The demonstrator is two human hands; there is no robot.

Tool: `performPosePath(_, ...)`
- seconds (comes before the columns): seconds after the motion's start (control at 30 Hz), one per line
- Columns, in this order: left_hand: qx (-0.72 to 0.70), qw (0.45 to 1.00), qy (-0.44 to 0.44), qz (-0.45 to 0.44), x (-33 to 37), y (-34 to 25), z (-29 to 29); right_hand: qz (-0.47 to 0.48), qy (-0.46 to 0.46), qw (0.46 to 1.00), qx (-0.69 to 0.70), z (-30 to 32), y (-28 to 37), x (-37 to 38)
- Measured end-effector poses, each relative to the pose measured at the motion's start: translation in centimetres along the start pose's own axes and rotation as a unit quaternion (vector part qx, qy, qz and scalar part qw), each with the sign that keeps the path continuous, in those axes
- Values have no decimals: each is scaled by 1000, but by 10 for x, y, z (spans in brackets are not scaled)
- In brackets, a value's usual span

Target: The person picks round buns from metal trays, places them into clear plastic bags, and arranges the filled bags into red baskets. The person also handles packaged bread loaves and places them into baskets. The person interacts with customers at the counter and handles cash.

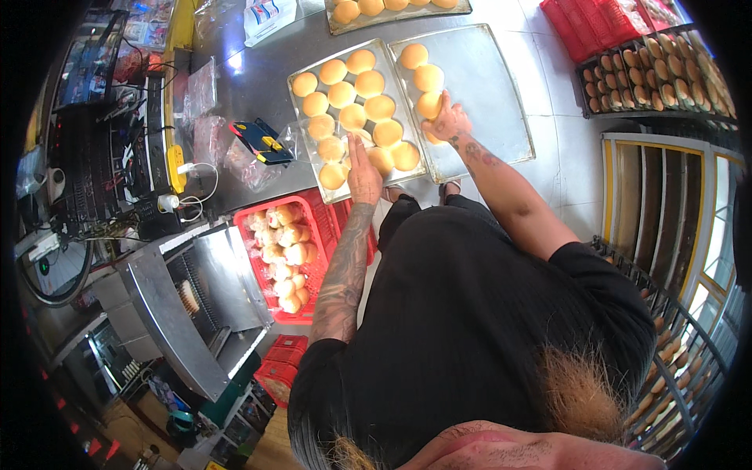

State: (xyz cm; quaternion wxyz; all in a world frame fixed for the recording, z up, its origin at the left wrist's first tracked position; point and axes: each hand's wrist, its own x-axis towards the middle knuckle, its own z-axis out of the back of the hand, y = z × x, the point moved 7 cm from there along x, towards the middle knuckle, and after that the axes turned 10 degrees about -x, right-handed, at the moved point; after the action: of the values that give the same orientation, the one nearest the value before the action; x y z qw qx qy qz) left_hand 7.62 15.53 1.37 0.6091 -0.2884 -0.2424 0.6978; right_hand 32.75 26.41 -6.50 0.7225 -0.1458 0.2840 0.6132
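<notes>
Several round golden buns [341,94] sit in rows on the left baking tray [417,168]. Over its lower part is my left hand [364,176], fingers straight and close together beside a bun. A clear plastic bag [294,139] spreads left from these fingers and appears held by them; the exact grip is hidden. My right hand [450,123] reaches over the right baking tray [493,102], thumb and fingers around a bun [429,104]. Two more buns [428,77] lie above it in that tray, and another shows partly under the hand.
The trays rest on a metal table [274,70]; another bun tray [399,21] is at the far edge. A phone-like dark device [262,141] and plastic packs [202,86] lie left. Below, a red crate [313,282] holds bagged buns. Bun racks [658,74] stand right.
</notes>
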Motion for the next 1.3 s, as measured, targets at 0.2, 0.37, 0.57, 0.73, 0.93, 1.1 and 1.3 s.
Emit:
performPosePath(0.2,-15,997,-39,-60,2,-6,1,4,37,997,-74,6,15,23)
performPosePath(0.37,-28,998,-31,-52,18,-2,5,143,58,946,-284,40,0,37)
performPosePath(0.57,-43,998,-4,-54,32,-14,8,160,322,912,197,33,-18,-16)
performPosePath(0.73,-35,994,99,-39,30,-25,-18,120,485,744,444,-50,46,-52)
performPosePath(0.93,-33,994,102,-39,24,-32,-24,108,527,686,490,-81,55,-41)
performPosePath(1.1,-34,987,134,-82,11,-51,-27,115,482,566,659,-58,74,-46)
performPosePath(1.3,-8,995,68,-76,3,-59,-29,119,385,588,701,-69,65,-54)
